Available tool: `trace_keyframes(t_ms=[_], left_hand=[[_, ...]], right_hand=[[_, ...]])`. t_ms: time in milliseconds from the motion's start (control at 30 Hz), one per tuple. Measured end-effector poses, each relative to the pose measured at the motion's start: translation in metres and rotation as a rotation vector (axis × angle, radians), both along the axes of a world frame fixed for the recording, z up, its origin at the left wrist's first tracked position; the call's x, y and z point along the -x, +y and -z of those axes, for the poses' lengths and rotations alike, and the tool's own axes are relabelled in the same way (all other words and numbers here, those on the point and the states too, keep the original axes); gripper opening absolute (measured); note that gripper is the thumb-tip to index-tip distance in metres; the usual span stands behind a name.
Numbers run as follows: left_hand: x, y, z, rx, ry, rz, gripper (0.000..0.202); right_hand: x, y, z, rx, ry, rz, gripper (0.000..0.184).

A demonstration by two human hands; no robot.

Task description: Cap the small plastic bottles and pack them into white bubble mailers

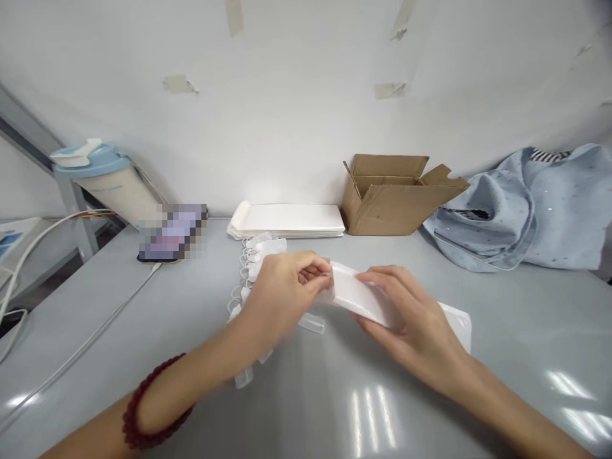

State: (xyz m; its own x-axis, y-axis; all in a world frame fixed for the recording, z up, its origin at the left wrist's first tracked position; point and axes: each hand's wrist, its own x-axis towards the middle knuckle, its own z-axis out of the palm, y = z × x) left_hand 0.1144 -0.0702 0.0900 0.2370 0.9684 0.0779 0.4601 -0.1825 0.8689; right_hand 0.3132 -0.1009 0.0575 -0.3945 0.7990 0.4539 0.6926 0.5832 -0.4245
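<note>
My right hand (pixel 415 319) grips a slim white box (pixel 351 290) between thumb and fingers, holding it tilted above the table. At the box's left end, my left hand (pixel 287 287) is closed in a pinch on a thin, see-through end flap. Its curled fingers partly hide that end. Under and beside my left forearm lie several small clear-and-white plastic pieces with looped cords (pixel 253 271). One clear piece (pixel 312 322) lies just below my left hand. Behind my right wrist, a flat white item (pixel 458 324) rests on the table, partly covered.
A stack of white flat boxes (pixel 291 218) lies by the wall, beside an open cardboard box (pixel 392 207). Light blue cloth (pixel 521 210) is heaped at the right. On the left are a phone (pixel 174 233) with a cable (pixel 102 325) and a blue-lidded cup (pixel 112 182).
</note>
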Motion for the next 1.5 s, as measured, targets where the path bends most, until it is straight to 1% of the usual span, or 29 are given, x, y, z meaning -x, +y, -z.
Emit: trace_keyframes(t_ms=[67,100,133,167,200,333,400,433,500,567,600,633,700,767,833,1033,1100,1133,1233,1333,1433,1500], left_hand=[[-0.006,-0.007,0.003,-0.195,0.135,-0.068,0.018],[-0.008,-0.01,0.005,-0.265,0.177,-0.081,0.021],[-0.009,-0.012,0.006,-0.304,0.193,-0.08,0.022],[-0.01,-0.013,0.006,-0.308,0.186,-0.066,0.024],[-0.01,-0.014,0.005,-0.278,0.161,-0.04,0.026],[-0.004,-0.016,-0.002,-0.04,0.019,0.098,0.029],[0.001,-0.016,-0.003,0.051,-0.058,0.106,0.026],[0.004,-0.016,-0.002,0.072,-0.091,0.068,0.023],[0.013,-0.015,0.0,0.061,-0.132,-0.082,0.018],[0.021,-0.013,0.003,0.023,-0.138,-0.237,0.024],[0.025,-0.012,0.005,0.008,-0.134,-0.28,0.027],[0.027,-0.012,0.006,0.004,-0.13,-0.296,0.028],[0.028,-0.015,0.008,0.008,-0.107,-0.287,0.026],[0.025,-0.02,0.011,-0.024,-0.048,-0.272,0.025],[0.019,-0.026,0.014,-0.063,0.02,-0.229,0.027],[0.009,-0.038,0.018,-0.127,0.098,0.041,0.035],[0.008,-0.039,0.018,-0.149,0.129,0.104,0.037],[0.008,-0.04,0.018,-0.167,0.143,0.116,0.037],[0.007,-0.042,0.02,-0.223,0.189,0.082,0.036],[0.005,-0.043,0.023,-0.236,0.228,0.036,0.034],[0.004,-0.043,0.023,-0.242,0.188,-0.031,0.034],[0.003,-0.043,0.02,-0.23,0.137,-0.06,0.033]], right_hand=[[0.002,-0.003,0.002,-0.014,-0.01,-0.019,0.038],[0.002,-0.004,0.003,-0.019,-0.014,-0.021,0.039],[0.003,-0.004,0.004,-0.027,-0.017,-0.02,0.04],[0.003,-0.004,0.004,-0.039,-0.022,-0.016,0.04],[0.003,-0.003,0.005,-0.055,-0.028,-0.013,0.04],[0.004,-0.001,0.005,-0.1,-0.047,-0.009,0.038],[0.004,-0.001,0.005,-0.103,-0.048,-0.014,0.038],[0.004,-0.001,0.005,-0.103,-0.05,-0.015,0.037],[0.004,-0.001,0.005,-0.111,-0.05,-0.015,0.037],[0.003,0.0,0.005,-0.12,-0.043,-0.008,0.037],[0.003,0.0,0.004,-0.124,-0.038,0.001,0.037],[0.003,0.0,0.004,-0.126,-0.035,0.01,0.037],[0.003,0.0,0.003,-0.126,-0.035,0.028,0.037],[0.004,-0.001,0.003,-0.128,-0.037,0.044,0.038],[0.005,-0.002,0.003,-0.135,-0.04,0.049,0.04],[0.008,-0.006,0.005,-0.166,-0.056,0.026,0.04],[0.008,-0.006,0.004,-0.167,-0.057,0.027,0.04],[0.008,-0.006,0.004,-0.167,-0.054,0.029,0.04],[0.007,-0.007,0.003,-0.158,-0.043,0.031,0.039],[0.007,-0.009,0.001,-0.146,-0.037,0.032,0.039],[0.006,-0.012,0.0,-0.154,-0.032,0.027,0.04],[0.007,-0.013,-0.001,-0.165,-0.024,0.026,0.04]])
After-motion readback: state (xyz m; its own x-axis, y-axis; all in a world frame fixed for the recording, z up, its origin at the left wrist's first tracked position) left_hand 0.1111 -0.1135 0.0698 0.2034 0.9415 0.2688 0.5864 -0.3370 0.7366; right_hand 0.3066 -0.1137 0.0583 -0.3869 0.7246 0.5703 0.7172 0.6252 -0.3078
